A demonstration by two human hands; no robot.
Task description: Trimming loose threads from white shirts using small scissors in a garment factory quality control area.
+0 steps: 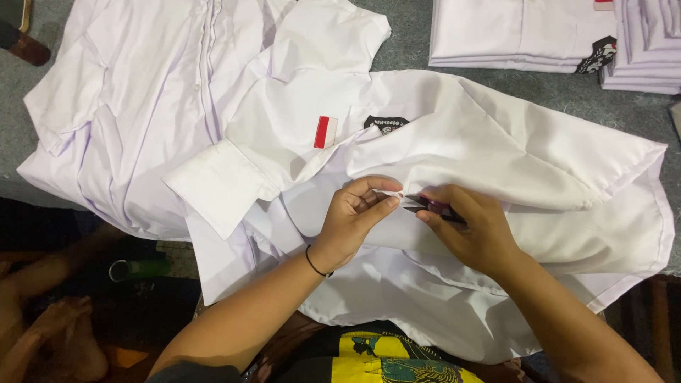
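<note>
A white shirt [496, 156] lies spread in front of me, with a red-and-white patch [325, 132] and a black badge [386, 124] on its chest. My left hand [352, 220] pinches a fold of the shirt's fabric between thumb and fingers. My right hand [475, 230] grips small dark snips with a pink handle [433, 208], their tip right at the pinched fabric. The two hands nearly touch. A thin black band circles my left wrist.
Another white shirt [135, 92] lies spread at the left on the grey table [411, 39]. Folded white shirts are stacked at the top right [525, 32]. A person's bare feet [50, 333] rest at the lower left.
</note>
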